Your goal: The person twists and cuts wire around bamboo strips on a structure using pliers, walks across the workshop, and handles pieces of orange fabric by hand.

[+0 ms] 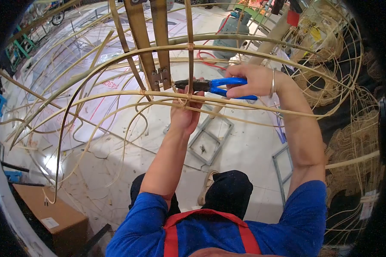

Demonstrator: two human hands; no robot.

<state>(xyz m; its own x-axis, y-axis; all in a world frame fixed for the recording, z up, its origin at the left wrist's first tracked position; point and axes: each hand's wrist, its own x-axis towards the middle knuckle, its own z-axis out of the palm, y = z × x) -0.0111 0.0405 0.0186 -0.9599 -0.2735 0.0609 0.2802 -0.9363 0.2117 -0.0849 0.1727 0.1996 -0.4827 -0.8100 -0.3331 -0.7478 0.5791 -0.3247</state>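
Note:
Blue-handled pliers (pixel 229 81) are gripped in my right hand (pixel 251 81), which wears a bangle at the wrist. Their dark jaws point left, close to a metal hinge (pixel 161 77) at the lower end of two bamboo slats (pixel 139 40). My left hand (pixel 186 107) is raised below the jaws, its fingers wrapped round the curved bamboo strips (pixel 227 101) where they meet an upright strip (pixel 190 64). Its fingertips are partly hidden behind the strips and pliers.
Bamboo hoops arch across the view. Grey metal frames (pixel 210 141) lie on the floor below my hands. A cardboard box (pixel 51 214) stands at lower left, a grey-green gas cylinder (pixel 231 34) at the top, and woven rattan pieces (pixel 351 150) at right.

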